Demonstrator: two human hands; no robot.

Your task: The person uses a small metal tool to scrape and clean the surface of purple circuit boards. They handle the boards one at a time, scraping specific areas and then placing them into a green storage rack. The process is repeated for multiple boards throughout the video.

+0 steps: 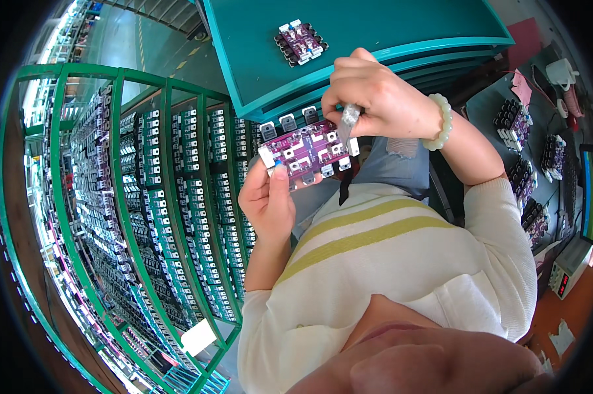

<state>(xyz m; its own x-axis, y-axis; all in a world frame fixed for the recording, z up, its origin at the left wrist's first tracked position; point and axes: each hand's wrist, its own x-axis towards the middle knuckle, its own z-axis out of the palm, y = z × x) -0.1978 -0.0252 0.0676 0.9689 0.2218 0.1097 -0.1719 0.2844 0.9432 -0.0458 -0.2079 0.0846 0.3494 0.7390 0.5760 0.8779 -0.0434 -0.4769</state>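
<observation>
My left hand (270, 205) grips a purple circuit board (309, 152) by its left end, thumb on top beside a small blue part. The board has white blocks and metal-tabbed black components along its edges. Over its right end is my right hand (368, 92), with fingers and thumb pinched on a short silvery-grey strip (351, 121). The strip's lower tip reaches down to the board; whether it touches cannot be seen. A similar purple board assembly (300, 42) lies apart on the teal surface in front of me.
A green rack (119, 125) filled with rows of boards stands on my left. The teal cabinet (375, 26) has a raised rim. On the right, a dark bench (487, 108) holds several board assemblies (513, 123), a white cup (562, 72) and a boxed instrument (566, 272).
</observation>
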